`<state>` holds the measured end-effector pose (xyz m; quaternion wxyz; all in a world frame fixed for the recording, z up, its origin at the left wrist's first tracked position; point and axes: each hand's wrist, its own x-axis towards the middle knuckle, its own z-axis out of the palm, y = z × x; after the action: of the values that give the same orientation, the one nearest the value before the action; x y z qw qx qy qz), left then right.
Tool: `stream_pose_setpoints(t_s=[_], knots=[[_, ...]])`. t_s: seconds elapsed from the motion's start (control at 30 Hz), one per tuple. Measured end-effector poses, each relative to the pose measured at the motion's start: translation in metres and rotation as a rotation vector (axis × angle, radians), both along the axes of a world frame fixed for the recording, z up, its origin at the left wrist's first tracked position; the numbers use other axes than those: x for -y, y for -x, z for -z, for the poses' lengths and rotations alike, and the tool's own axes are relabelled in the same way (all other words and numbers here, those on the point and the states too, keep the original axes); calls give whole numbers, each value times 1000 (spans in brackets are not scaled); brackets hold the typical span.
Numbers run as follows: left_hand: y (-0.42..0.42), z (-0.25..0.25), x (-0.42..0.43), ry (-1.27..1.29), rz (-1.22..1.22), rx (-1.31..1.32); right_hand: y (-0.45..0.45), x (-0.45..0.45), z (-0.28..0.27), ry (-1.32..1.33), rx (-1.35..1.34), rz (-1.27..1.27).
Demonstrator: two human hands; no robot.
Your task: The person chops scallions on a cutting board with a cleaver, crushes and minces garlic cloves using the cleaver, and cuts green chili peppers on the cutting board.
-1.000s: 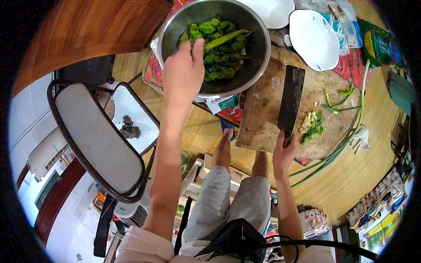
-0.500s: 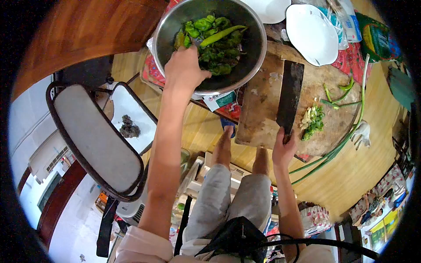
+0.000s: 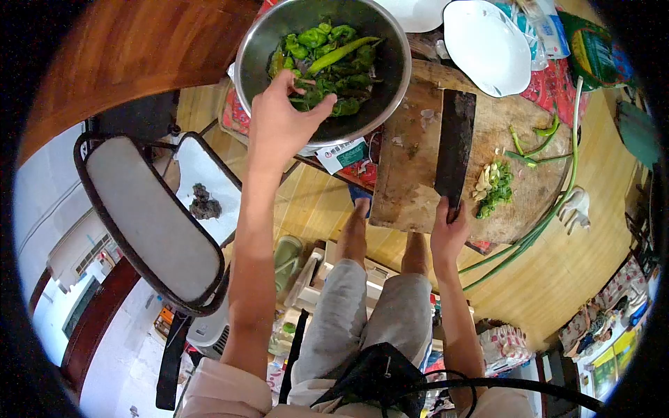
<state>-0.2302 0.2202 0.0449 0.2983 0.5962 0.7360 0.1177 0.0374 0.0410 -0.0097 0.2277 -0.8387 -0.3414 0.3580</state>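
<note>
My left hand (image 3: pixel 282 115) reaches over the near left rim of a steel bowl (image 3: pixel 398 83). Its thumb and fingers are spread apart above the green peppers (image 3: pixel 327 42) inside, and nothing shows in its grasp. One long, light-green pepper (image 3: pixel 343 54) lies on top of the darker, wrinkled ones. In my right hand (image 3: pixel 449 226) is the handle of a dark cleaver (image 3: pixel 456 139), its blade over the wooden cutting board (image 3: pixel 404 174). To the right of the blade sit chopped scallions (image 3: pixel 498 191) and pale pieces resembling garlic (image 3: pixel 484 181).
A white plate (image 3: pixel 488 49) stands behind the board. Loose green peppers (image 3: pixel 547 129) and long scallion stalks (image 3: pixel 568 188) lie along its right side. A grey-seated chair (image 3: pixel 150 202) is at left. On the floor to the right is a white cat (image 3: pixel 575 209).
My left hand has drawn back slightly from the peppers, and its thumb and fingers have spread. The whole view has shifted a little. The cleaver remains in my right hand over the board.
</note>
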Motion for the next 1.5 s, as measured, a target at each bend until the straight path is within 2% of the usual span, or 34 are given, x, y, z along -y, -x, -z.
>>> stream_pose_setpoints(t_s=[0.07, 0.17, 0.27, 0.37, 0.5, 0.6, 0.63, 0.77, 0.8, 0.83, 0.87, 1.0, 1.07, 1.1, 1.23, 1.3, 1.33, 1.4, 1.43, 1.47, 1.5], knots=[[-3, 0, -1, -23, -48, 12, -1, 0, -1, 23, 6, 8], [-13, -4, -4, 64, -53, -135, -2, 1, 1, -19, 6, -1], [-15, 2, -7, 96, 65, -238, -2, 2, 3, 6, -17, 17], [-10, 29, -7, -163, 247, -89, -5, 2, 2, 25, -61, 45], [-10, 41, -14, -16, 218, -48, -5, 1, -2, 6, -82, 2], [-12, 41, -16, -77, 169, -81, 2, 8, -11, -53, -107, -31], [-15, 40, -12, -172, 82, -157, 4, 5, -14, -78, -122, -53], [-14, 37, -16, -153, 43, -254, 20, -11, -32, -73, -147, -18], [-14, 38, -17, -39, 64, -259, 21, -12, -33, -71, -148, -18], [-11, 39, -20, 69, 70, -259, 22, -20, -31, -123, -129, -31], [-9, 43, -20, 68, 63, -256, 24, -27, -31, -170, -111, -37], [-16, 55, -21, -53, 13, -337, 24, -55, -30, -236, 88, -146], [-12, 56, -27, -50, 3, -280, 30, -81, -34, -180, -42, -55], [-12, 55, -28, -61, -4, -275, 32, -80, -30, -255, -69, -52], [-6, 41, -23, -64, -35, -211, 42, -118, -47, -256, -113, -53], [-12, 28, -17, -318, -97, -86, 41, -123, -44, -292, -79, -87], [-12, 22, -15, -318, -103, -80, 43, -125, -42, -333, -41, -123], [-17, 8, -9, -375, -152, 152, 47, -128, -44, -328, -92, -114], [-20, 2, -5, -508, -155, 263, 49, -128, -44, -306, -109, -111], [-20, 2, -2, -505, -161, 268, 50, -128, -43, -286, -127, -103], [-21, 2, 1, -539, -173, 459, 52, -127, -42, -285, -120, -107]])
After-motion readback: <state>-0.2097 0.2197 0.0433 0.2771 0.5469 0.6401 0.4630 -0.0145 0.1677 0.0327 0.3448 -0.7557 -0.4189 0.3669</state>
